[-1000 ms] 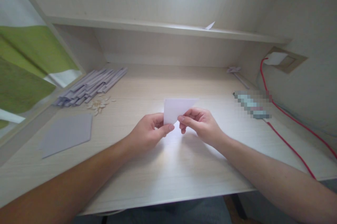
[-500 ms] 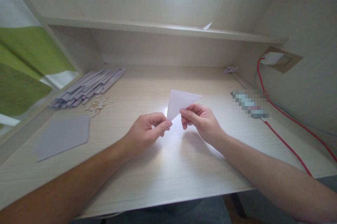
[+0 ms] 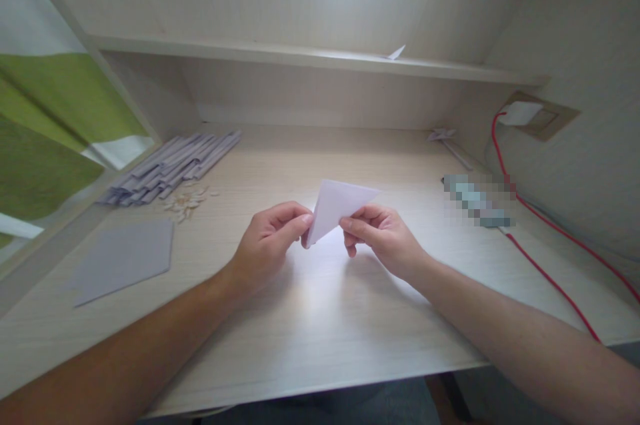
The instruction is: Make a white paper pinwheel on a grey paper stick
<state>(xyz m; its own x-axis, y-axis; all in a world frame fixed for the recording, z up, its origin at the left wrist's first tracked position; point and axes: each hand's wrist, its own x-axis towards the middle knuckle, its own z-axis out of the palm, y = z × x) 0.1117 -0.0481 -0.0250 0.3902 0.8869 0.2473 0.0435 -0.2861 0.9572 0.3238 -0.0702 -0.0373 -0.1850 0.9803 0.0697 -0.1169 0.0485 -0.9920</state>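
A sheet of pale paper folded into a triangle (image 3: 336,206) is held above the middle of the desk (image 3: 300,358). My left hand (image 3: 270,235) pinches its left edge between thumb and fingers, near the lower corner. With thumb and forefinger, my right hand (image 3: 377,232) grips the lower right edge. One point of the triangle sticks out to the right, past the right fingertips. The fingers behind the paper are partly hidden.
On the left lie a stack of paper squares (image 3: 127,258), small pale scraps (image 3: 185,202) and a pile of folded paper strips (image 3: 175,165). A blurred phone-like object (image 3: 475,202) with a red cable (image 3: 553,285) lies right. A shelf (image 3: 300,55) crosses the back.
My left hand has shifted its pinch from the triangle's bottom corner up along its left edge. The paper has moved slightly down and left; my right hand keeps its grip.
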